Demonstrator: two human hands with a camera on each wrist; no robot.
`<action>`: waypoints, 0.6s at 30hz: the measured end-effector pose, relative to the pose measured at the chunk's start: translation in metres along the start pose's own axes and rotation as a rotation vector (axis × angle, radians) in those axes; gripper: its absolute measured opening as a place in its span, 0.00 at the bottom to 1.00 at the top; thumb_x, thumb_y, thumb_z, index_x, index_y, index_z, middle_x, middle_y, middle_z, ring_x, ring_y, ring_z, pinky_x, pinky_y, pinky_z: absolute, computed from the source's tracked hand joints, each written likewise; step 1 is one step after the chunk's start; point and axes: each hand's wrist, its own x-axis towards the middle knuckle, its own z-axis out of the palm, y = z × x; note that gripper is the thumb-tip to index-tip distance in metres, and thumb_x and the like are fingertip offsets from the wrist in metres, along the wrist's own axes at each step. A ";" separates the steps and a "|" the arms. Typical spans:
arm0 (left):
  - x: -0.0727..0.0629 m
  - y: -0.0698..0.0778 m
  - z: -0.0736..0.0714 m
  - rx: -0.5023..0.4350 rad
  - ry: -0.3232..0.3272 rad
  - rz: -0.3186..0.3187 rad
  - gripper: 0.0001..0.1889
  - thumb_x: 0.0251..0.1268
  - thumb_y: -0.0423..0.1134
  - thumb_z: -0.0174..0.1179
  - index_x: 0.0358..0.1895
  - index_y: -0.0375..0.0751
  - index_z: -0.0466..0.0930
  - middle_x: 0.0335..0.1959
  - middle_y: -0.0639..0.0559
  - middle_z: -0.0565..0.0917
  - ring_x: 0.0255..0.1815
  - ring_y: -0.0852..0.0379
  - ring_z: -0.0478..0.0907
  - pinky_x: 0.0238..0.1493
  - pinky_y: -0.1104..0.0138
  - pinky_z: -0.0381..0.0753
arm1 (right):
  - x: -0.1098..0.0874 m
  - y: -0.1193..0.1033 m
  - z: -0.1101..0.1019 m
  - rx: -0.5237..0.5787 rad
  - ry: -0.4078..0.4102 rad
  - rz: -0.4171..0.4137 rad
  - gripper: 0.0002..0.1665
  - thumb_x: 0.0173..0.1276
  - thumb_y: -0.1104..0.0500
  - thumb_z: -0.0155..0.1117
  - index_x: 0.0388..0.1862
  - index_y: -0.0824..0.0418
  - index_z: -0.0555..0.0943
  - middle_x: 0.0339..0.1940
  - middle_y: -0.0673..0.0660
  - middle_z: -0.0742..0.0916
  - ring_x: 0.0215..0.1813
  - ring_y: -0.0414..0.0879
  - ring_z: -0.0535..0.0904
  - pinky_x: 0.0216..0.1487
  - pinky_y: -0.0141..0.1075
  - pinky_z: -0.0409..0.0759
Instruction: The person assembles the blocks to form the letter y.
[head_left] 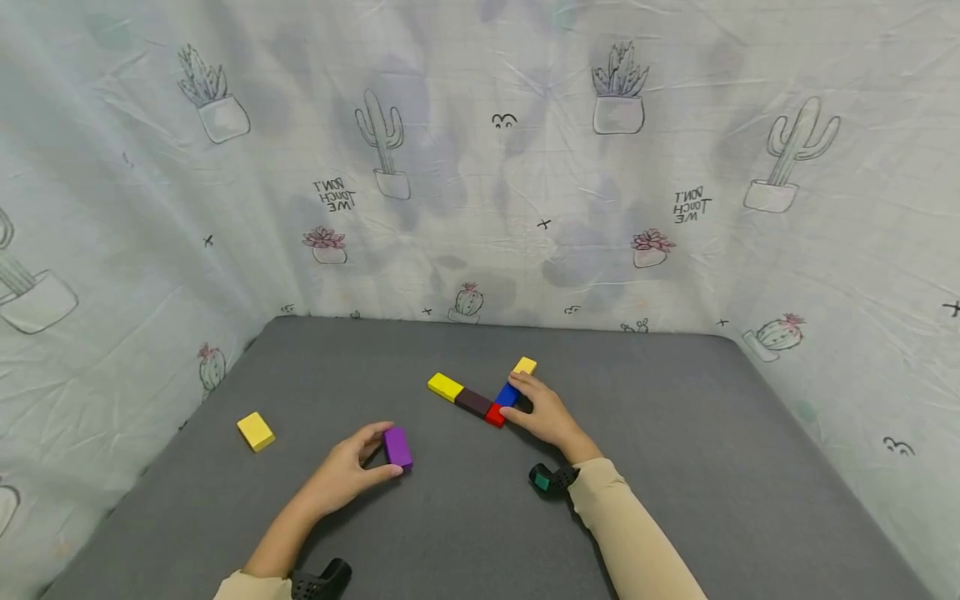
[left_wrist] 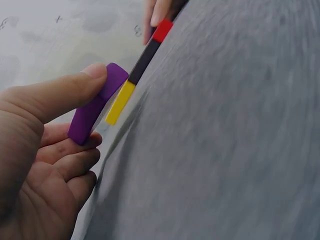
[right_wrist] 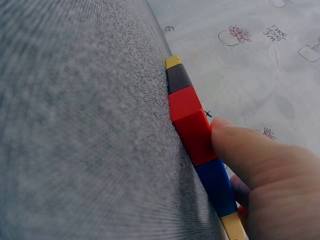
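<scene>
My left hand (head_left: 347, 471) pinches a purple block (head_left: 398, 448) between thumb and fingers, left of the middle of the table. In the left wrist view the purple block (left_wrist: 97, 105) stands tilted, the thumb on one face and fingers behind. Ahead and to the right, blocks form a V: a bright yellow block (head_left: 446, 387), a dark brown block (head_left: 473, 402), a red block (head_left: 495, 416) at the corner, a blue block (head_left: 506, 395) and a pale yellow block (head_left: 525, 365). My right hand (head_left: 547, 414) grips this second arm, thumb against the red block (right_wrist: 194, 137), fingers by the blue block (right_wrist: 216, 186).
A loose pale yellow block (head_left: 256, 432) lies at the left of the grey table (head_left: 465, 525). Behind and at both sides hangs a white curtain (head_left: 465, 167) printed with potted plants. Black wrist devices (head_left: 551, 479) show below both hands.
</scene>
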 end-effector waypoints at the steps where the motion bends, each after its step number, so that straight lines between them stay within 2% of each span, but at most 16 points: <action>1: 0.001 0.002 0.001 -0.006 -0.010 0.009 0.40 0.54 0.50 0.69 0.68 0.38 0.63 0.68 0.34 0.65 0.68 0.38 0.65 0.64 0.52 0.68 | 0.000 0.000 0.000 0.002 0.002 0.000 0.39 0.65 0.45 0.63 0.70 0.63 0.66 0.73 0.59 0.67 0.75 0.57 0.56 0.71 0.55 0.59; 11: 0.015 0.022 0.014 -0.023 -0.115 0.085 0.40 0.55 0.49 0.68 0.69 0.38 0.62 0.66 0.37 0.69 0.66 0.39 0.68 0.63 0.51 0.69 | 0.001 0.002 0.001 -0.017 0.014 -0.011 0.39 0.65 0.44 0.63 0.69 0.63 0.67 0.72 0.59 0.68 0.75 0.57 0.58 0.70 0.55 0.61; 18: 0.033 0.036 0.029 -0.016 -0.179 0.139 0.40 0.57 0.50 0.67 0.69 0.36 0.61 0.67 0.38 0.68 0.66 0.39 0.68 0.62 0.49 0.70 | 0.001 0.002 0.001 -0.007 0.008 0.004 0.39 0.65 0.44 0.63 0.69 0.62 0.67 0.72 0.58 0.68 0.75 0.56 0.57 0.71 0.54 0.60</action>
